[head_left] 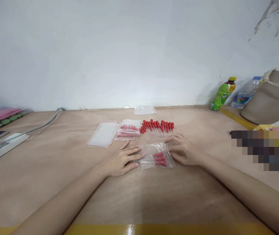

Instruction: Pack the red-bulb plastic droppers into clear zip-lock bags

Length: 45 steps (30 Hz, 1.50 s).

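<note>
A clear zip-lock bag (147, 160) lies flat on the table with several red-bulbed droppers (161, 159) inside. Across its left end rests my left hand (122, 160), palm down, fingers spread and flat. My right hand (182, 150) is at the bag's right edge, with its fingers curled and closed on the plastic there. Just beyond the bag, loose droppers (157, 127) are fanned out, red bulbs pointing away from me. To their left are stacked bags with droppers in them (128, 130) and a pile of flat bags without droppers (103, 133).
Near the wall lies another flat bag (144, 110). A green bottle (222, 94), a clear water bottle (245, 94) and a beige bag (270, 96) stand at the back right. On the left are a power strip (9, 145), a grey cable (43, 124) and pink packs (3, 116).
</note>
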Each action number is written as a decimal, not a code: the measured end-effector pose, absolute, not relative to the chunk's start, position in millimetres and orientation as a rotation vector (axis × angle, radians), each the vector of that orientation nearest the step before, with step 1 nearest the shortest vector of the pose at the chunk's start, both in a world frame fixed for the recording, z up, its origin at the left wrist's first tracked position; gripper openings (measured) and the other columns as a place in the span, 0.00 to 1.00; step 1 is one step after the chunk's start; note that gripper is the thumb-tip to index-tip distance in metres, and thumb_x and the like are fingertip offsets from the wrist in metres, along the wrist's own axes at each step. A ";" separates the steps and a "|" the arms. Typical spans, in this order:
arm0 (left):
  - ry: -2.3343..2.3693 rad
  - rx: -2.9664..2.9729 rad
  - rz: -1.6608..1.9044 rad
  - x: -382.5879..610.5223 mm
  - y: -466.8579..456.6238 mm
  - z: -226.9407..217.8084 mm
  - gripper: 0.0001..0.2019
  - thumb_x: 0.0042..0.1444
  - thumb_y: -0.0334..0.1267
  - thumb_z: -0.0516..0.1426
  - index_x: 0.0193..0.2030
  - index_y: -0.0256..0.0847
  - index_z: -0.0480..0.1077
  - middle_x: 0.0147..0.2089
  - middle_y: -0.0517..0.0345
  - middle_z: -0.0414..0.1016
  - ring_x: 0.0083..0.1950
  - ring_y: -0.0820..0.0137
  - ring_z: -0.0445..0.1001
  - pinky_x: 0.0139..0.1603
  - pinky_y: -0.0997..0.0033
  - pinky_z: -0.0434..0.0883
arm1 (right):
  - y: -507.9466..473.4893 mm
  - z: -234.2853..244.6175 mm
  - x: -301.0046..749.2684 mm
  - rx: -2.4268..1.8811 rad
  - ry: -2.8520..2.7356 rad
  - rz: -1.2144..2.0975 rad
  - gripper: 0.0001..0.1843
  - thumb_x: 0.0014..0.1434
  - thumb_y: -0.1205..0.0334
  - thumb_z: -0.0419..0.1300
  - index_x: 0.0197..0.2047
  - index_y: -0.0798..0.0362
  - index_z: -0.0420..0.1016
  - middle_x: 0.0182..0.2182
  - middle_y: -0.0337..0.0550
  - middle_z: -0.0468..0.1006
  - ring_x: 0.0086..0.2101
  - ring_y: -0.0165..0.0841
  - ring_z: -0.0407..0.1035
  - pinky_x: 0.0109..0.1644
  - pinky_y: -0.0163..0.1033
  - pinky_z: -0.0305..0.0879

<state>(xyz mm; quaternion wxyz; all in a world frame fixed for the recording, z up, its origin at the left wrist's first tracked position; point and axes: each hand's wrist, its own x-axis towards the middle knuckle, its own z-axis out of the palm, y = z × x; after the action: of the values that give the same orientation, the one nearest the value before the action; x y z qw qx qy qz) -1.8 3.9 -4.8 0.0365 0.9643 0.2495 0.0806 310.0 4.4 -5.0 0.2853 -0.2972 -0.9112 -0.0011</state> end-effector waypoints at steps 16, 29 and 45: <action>0.798 2.923 0.237 -2.0 3.5 -6.1 0.21 0.64 0.44 0.45 0.63 0.50 0.51 0.65 0.55 0.52 0.66 0.65 0.50 0.65 0.50 0.40 | 126.1 -30.8 326.4 -1.701 -1.166 0.509 0.10 0.42 0.57 0.59 0.26 0.55 0.73 0.26 0.45 0.76 0.31 0.37 0.70 0.34 0.38 0.62; 0.822 2.932 0.179 -1.6 2.4 -3.6 0.22 0.64 0.45 0.44 0.64 0.49 0.50 0.65 0.55 0.51 0.66 0.66 0.49 0.65 0.50 0.39 | 56.7 -17.3 315.6 -1.168 -0.970 0.831 0.13 0.48 0.53 0.60 0.32 0.52 0.62 0.22 0.34 0.69 0.19 0.22 0.60 0.23 0.29 0.58; 0.826 2.889 0.182 0.5 -1.8 1.6 0.25 0.64 0.45 0.43 0.66 0.47 0.43 0.66 0.56 0.50 0.66 0.67 0.48 0.66 0.52 0.37 | 24.7 -14.4 329.0 -1.202 -1.538 1.518 0.17 0.48 0.52 0.63 0.35 0.54 0.65 0.20 0.34 0.73 0.15 0.19 0.58 0.18 0.26 0.52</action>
<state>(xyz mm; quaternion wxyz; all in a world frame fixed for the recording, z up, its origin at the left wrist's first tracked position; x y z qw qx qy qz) 0.5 -1.8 1.6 0.0653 0.9576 0.2739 0.0603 329.0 24.7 -14.4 0.3284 -0.4590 -0.5875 0.5799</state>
